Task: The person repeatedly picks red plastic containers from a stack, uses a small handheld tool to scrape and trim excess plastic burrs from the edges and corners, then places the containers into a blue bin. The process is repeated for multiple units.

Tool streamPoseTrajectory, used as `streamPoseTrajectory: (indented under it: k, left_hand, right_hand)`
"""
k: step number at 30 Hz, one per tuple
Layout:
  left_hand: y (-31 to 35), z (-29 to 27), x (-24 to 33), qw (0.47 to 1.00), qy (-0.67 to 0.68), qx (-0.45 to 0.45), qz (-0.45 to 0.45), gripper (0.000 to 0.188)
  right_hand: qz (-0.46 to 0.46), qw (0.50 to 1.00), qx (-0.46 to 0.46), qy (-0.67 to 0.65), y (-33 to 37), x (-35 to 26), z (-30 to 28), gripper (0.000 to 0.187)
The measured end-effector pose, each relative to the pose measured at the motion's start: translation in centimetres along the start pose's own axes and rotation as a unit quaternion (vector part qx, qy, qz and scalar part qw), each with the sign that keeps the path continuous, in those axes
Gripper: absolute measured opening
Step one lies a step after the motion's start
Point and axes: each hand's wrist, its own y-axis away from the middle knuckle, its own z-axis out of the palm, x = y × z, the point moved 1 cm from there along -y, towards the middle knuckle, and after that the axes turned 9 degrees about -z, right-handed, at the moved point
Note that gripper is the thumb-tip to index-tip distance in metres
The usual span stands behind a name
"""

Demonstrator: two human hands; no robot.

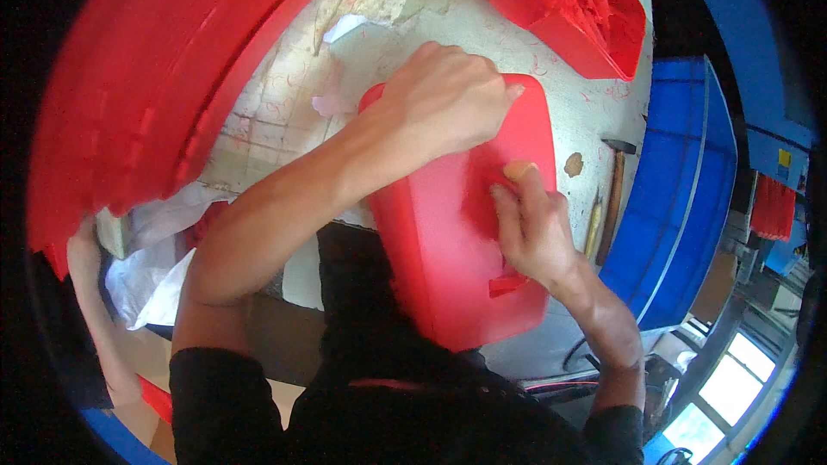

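A glossy red plastic case or shell [448, 267] with rounded corners lies tilted before me, between the worktable's edge and my body. My left hand [452, 95] is closed in a fist over its far end, the forearm reaching across from the left; what its fingers grip is hidden. Over the right part of the shell, my right hand [538, 220] has its fingers curled close to the red surface. Whatever that hand pinches is too small or hidden to make out. A short slot shows in the shell below my right hand.
Large red plastic parts [164, 60] are stacked at left, beside another person's arm [99, 319]. A red bin [594, 39] of red shavings stands far right. A hammer [615, 198] lies near a blue crate [668, 189]. Paper scraps [346, 27] and shavings litter the worktable [284, 86].
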Motion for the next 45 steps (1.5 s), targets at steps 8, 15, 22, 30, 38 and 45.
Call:
streamPoseTrajectory:
  k: [8, 15, 22, 30, 38, 45]
  left_hand:
    - [-0.5, -0.7, -0.3, 0.998, -0.037, -0.04, -0.028, 0.052]
    - [-0.7, -1.6, -0.5, 0.988, -0.038, -0.107, -0.105, 0.046]
    - [-1.1, -0.8, 7.3, 0.957, 0.029, 0.048, 0.286, 0.026]
    - [-2.1, 6.4, 12.2, 0.926, -0.129, -0.191, 0.3, 0.027]
    - [-2.3, 6.8, 13.6, 0.963, -0.208, -0.151, 0.076, 0.043]
    - [6.1, 3.1, 12.3, 0.958, -0.232, -0.141, -0.096, 0.055]
  right_hand:
    - [-0.021, 0.981, 0.002, 0.192, -0.4, -0.6, 0.2, 0.018]
    - [-0.058, 0.916, 0.237, 0.319, 2.9, 2.6, -3.0, 0.025]
    - [-0.032, 0.963, 0.209, 0.168, 10.4, 0.9, -2.8, 0.03]
    - [0.24, 0.884, 0.307, 0.258, 16.8, 9.5, -1.9, 0.042]
    - [0.232, 0.834, 0.499, 0.045, 20.2, 11.0, -1.7, 0.032]
    - [0.243, 0.722, 0.59, -0.267, 26.1, 4.4, 6.3, 0.01]
